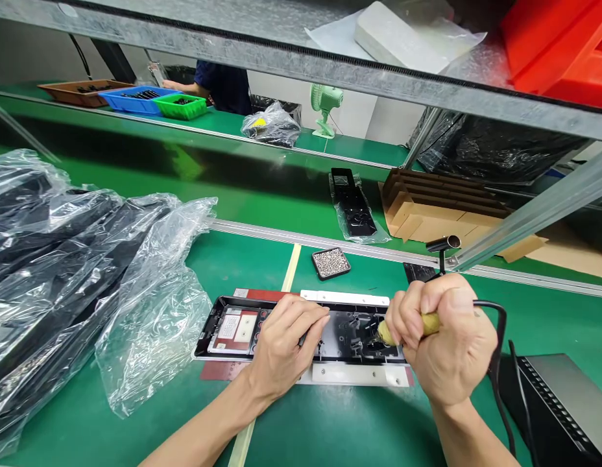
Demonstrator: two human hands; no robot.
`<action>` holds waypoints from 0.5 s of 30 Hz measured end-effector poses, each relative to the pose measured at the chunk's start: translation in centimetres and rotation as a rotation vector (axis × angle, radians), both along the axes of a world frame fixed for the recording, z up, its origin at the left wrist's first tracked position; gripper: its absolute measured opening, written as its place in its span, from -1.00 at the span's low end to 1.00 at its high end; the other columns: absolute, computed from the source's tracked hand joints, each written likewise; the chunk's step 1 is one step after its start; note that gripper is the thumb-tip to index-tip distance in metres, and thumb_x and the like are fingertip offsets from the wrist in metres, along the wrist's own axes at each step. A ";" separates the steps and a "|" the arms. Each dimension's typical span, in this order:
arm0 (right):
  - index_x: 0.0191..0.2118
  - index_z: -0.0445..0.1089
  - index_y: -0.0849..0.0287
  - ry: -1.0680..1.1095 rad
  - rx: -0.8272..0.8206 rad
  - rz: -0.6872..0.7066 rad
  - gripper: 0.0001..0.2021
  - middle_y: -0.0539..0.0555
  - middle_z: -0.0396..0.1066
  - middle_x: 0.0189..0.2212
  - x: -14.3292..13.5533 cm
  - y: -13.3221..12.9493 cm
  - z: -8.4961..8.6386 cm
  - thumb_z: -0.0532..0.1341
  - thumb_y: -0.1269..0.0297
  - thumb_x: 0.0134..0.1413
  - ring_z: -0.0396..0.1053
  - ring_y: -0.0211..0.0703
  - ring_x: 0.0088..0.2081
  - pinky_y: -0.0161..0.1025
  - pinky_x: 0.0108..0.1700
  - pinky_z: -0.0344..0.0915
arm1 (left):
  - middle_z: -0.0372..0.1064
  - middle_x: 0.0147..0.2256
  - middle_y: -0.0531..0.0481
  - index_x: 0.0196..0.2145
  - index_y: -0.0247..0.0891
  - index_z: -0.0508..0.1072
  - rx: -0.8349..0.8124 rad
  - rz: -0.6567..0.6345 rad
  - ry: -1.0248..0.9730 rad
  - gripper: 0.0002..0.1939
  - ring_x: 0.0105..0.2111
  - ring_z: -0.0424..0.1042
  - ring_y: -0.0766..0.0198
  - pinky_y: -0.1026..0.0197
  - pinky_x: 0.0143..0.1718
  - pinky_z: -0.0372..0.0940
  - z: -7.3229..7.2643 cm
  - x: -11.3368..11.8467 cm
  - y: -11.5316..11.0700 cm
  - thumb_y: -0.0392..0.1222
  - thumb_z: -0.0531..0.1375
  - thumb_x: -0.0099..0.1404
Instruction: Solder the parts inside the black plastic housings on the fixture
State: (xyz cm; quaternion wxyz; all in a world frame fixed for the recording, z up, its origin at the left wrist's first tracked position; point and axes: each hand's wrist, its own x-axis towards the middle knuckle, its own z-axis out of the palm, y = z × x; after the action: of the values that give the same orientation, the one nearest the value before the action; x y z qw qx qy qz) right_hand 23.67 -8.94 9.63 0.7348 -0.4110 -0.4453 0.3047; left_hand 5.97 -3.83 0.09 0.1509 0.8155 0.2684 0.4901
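Note:
A long black plastic housing (342, 331) lies open side up in a fixture with white blocks (349, 374), in front of me. My right hand (444, 340) is closed around the yellow handle of a corded soldering iron (389, 332). Its tip points down into the right end of the housing, among moulded posts. Over the middle of the housing rests my left hand (288, 344), thumb and fingers drawn together. Whatever those fingertips hold, if anything, is hidden. Just behind the housing sits a small black tray (331, 263) full of tiny metal parts.
Plastic-wrapped black parts (87, 259) cover the left of the green table. An iron stand (442, 245) is behind my right hand; a black metal box (558, 402) stands at right. A metal shelf (281, 52) crosses overhead. Beyond are bins (135, 100), a fan (325, 107) and another person's arm.

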 end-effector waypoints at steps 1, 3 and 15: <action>-0.42 0.21 0.09 0.007 -0.003 0.000 -0.68 -0.14 0.10 -0.68 0.0 0.1 -0.1 0.09 0.12 0.41 0.05 -0.36 -0.68 -0.37 -0.67 0.08 | 0.54 -0.24 -0.07 -0.07 -0.27 0.52 -0.001 0.000 -0.001 -0.75 -0.23 0.45 0.22 0.08 -0.15 0.39 0.0 0.0 0.0 -0.47 0.23 0.34; -0.42 0.21 0.10 0.022 -0.008 0.000 -0.68 -0.13 0.11 -0.68 -0.1 0.2 -0.2 0.10 0.14 0.40 0.06 -0.36 -0.68 -0.37 -0.67 0.08 | 0.54 -0.24 -0.06 -0.07 -0.26 0.52 -0.002 -0.001 -0.002 -0.76 -0.24 0.45 0.22 0.08 -0.16 0.39 0.0 0.0 0.0 -0.46 0.23 0.35; -0.43 0.22 0.12 0.025 -0.038 0.032 -0.68 -0.12 0.12 -0.67 -0.4 0.3 -0.8 0.10 0.16 0.40 0.08 -0.36 -0.65 -0.37 -0.66 0.09 | 0.53 -0.24 -0.08 -0.07 -0.28 0.50 0.001 -0.015 -0.012 -0.72 -0.24 0.42 0.20 0.05 -0.17 0.38 0.0 0.0 0.1 -0.51 0.26 0.31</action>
State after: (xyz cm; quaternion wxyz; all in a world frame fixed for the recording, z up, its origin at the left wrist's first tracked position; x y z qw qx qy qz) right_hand 23.26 -8.63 8.84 0.7275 -0.4138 -0.4367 0.3298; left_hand 5.97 -3.75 0.07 0.1560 0.8145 0.2610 0.4941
